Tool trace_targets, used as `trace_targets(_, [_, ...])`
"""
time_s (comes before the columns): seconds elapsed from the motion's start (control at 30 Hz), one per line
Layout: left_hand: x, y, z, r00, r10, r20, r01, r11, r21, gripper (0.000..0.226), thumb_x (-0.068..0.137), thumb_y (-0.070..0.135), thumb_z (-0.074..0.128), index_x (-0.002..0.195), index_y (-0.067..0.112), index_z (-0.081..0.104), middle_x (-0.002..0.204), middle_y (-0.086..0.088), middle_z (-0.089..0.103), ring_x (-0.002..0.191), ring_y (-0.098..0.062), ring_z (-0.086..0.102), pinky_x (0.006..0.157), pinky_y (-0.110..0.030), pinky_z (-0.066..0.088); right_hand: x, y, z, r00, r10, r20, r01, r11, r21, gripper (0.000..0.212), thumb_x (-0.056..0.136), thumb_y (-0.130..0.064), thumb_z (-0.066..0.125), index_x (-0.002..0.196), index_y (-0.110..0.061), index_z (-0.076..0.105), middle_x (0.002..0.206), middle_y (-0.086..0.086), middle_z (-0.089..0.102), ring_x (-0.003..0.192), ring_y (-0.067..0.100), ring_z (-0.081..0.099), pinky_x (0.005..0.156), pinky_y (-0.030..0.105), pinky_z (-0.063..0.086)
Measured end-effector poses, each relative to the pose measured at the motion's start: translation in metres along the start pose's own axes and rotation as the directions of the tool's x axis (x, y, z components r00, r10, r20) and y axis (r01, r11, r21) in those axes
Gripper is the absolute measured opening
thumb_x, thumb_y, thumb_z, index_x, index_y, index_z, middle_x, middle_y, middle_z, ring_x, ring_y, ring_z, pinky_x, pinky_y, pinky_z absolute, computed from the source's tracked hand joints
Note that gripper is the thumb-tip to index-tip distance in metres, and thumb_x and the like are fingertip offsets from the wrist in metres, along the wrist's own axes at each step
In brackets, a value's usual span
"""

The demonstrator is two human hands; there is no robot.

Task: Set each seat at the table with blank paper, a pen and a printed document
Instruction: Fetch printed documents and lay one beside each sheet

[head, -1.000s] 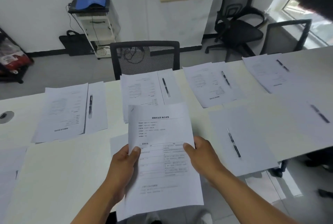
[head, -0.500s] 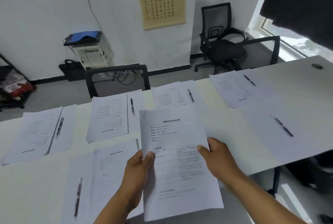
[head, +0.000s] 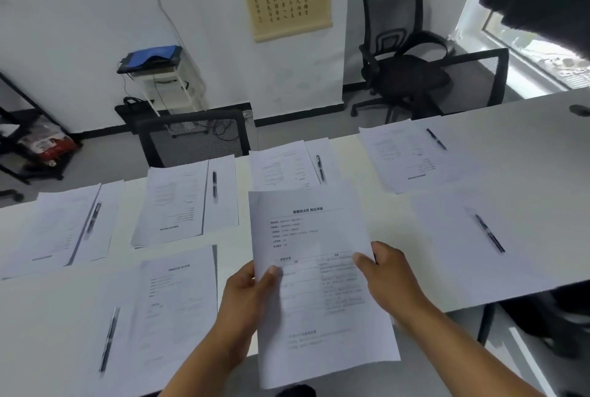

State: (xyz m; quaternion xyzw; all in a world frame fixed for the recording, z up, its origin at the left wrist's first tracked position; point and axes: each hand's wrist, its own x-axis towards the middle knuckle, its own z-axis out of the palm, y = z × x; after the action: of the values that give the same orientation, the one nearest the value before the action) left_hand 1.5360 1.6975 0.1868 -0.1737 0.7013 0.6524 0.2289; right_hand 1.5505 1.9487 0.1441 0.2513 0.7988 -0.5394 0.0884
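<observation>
I hold a printed document (head: 314,269) upright above the near edge of the white table (head: 526,147). My left hand (head: 245,304) pinches its left edge and my right hand (head: 388,278) grips its right edge. To the right lies a blank sheet (head: 463,243) with a black pen (head: 490,234) on it and no printed page. At the near left, a place has a printed document (head: 178,301) on blank paper with a pen (head: 108,339). Across the far side, several places each hold paper, a printed page and a pen (head: 214,186).
A black mesh chair (head: 194,138) stands tucked at the far side of the table. Another office chair (head: 405,61) and a chair back (head: 472,80) stand at the right near the window. A small white shelf stand (head: 166,90) is against the wall.
The view has swung to the right along the table and lifted. The document stays held in both hands. The pen-and-paper place at the right has come closer to the document.
</observation>
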Motion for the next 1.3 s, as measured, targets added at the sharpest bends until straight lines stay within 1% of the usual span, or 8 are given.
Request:
trace_targets(0.2, [0.052, -0.021, 0.014, 0.993, -0.101, 0.065, 0.103, 0.994, -0.027, 0.025, 0.105, 0.026, 0.072, 0.124, 0.010, 0.077, 0.115, -0.011, 0.084, 0.103, -0.036, 0.082, 0.098, -0.058, 0.064, 0.029, 0.022, -0.004, 0.993, 0.119, 0.013, -0.118, 0.993, -0.028, 0.036, 0.102, -0.041, 0.058, 0.099, -0.006, 0.066, 0.099, 0.012, 0.075, 0.083, 0.030, 0.074, 0.077, 0.045, 0.062])
trace_targets(0.37, [0.082, -0.036, 0.029, 0.977, -0.168, 0.135, 0.171, 0.985, -0.015, 0.025, 0.110, 0.028, 0.064, 0.123, 0.011, 0.077, 0.115, -0.010, 0.084, 0.104, -0.035, 0.082, 0.100, -0.056, 0.063, 0.046, 0.035, -0.016, 0.982, 0.188, -0.018, -0.188, 0.980, -0.067, 0.033, 0.107, -0.031, 0.059, 0.088, -0.004, 0.059, 0.087, 0.013, 0.071, 0.070, 0.018, 0.066, 0.066, 0.034, 0.052])
trace_targets(0.53, [0.086, -0.039, 0.035, 0.961, -0.245, 0.125, 0.248, 0.969, -0.005, 0.028, 0.115, 0.029, 0.054, 0.123, 0.015, 0.078, 0.116, -0.008, 0.084, 0.106, -0.031, 0.082, 0.101, -0.054, 0.063, 0.050, 0.039, -0.019, 0.976, 0.216, 0.005, -0.215, 0.974, -0.076, 0.032, 0.109, -0.026, 0.059, 0.081, -0.010, 0.058, 0.062, -0.017, 0.062, 0.054, -0.001, 0.057, 0.054, 0.019, 0.046])
trace_targets(0.67, [0.081, -0.046, 0.038, 0.964, -0.255, 0.079, 0.258, 0.966, -0.028, 0.028, 0.115, 0.028, 0.054, 0.123, 0.013, 0.077, 0.117, -0.009, 0.084, 0.108, -0.033, 0.081, 0.103, -0.056, 0.062, 0.062, 0.043, -0.021, 0.979, 0.195, 0.059, -0.188, 0.977, -0.102, 0.027, 0.108, -0.028, 0.062, 0.088, -0.012, 0.070, 0.073, -0.013, 0.075, 0.069, 0.012, 0.072, 0.063, 0.033, 0.059])
trace_targets(0.8, [0.068, -0.058, 0.042, 0.963, -0.265, 0.036, 0.267, 0.960, -0.078, 0.030, 0.114, 0.030, 0.056, 0.124, 0.009, 0.075, 0.119, -0.010, 0.083, 0.111, -0.035, 0.080, 0.105, -0.059, 0.060, 0.068, 0.047, -0.022, 0.987, 0.144, 0.065, -0.133, 0.979, -0.157, 0.043, 0.104, -0.022, 0.068, 0.067, -0.018, 0.046, 0.048, -0.019, 0.048, 0.048, 0.006, 0.041, 0.056, 0.030, 0.037])
trace_targets(0.93, [0.059, -0.068, 0.044, 0.963, -0.270, 0.001, 0.268, 0.955, -0.131, 0.032, 0.115, 0.027, 0.053, 0.124, 0.004, 0.073, 0.121, -0.012, 0.082, 0.113, -0.034, 0.079, 0.106, -0.056, 0.060, 0.068, 0.053, -0.026, 0.985, 0.148, 0.093, -0.132, 0.978, -0.161, 0.019, 0.103, -0.027, 0.068, 0.086, -0.020, 0.071, 0.080, -0.013, 0.077, 0.078, 0.019, 0.075, 0.076, 0.046, 0.065])
trace_targets(1.1, [0.048, -0.068, 0.043, 0.963, -0.265, -0.041, 0.258, 0.958, -0.122, 0.029, 0.115, 0.024, 0.052, 0.120, 0.009, 0.076, 0.118, -0.007, 0.084, 0.110, -0.028, 0.081, 0.093, -0.041, 0.063, 0.064, 0.056, -0.024, 0.984, 0.149, 0.100, -0.134, 0.981, -0.138, 0.015, 0.105, -0.026, 0.067, 0.093, -0.018, 0.073, 0.089, -0.007, 0.080, 0.085, 0.020, 0.078, 0.082, 0.048, 0.067])
trace_targets(1.3, [0.043, -0.070, 0.025, 0.958, -0.270, -0.094, 0.256, 0.957, -0.135, 0.029, 0.116, 0.019, 0.051, 0.121, 0.008, 0.077, 0.117, -0.014, 0.083, 0.106, -0.035, 0.081, 0.097, -0.048, 0.062, 0.066, 0.058, -0.021, 0.977, 0.194, 0.091, -0.180, 0.974, -0.137, 0.018, 0.107, -0.024, 0.061, 0.095, -0.012, 0.067, 0.091, -0.002, 0.077, 0.083, 0.024, 0.076, 0.073, 0.043, 0.064])
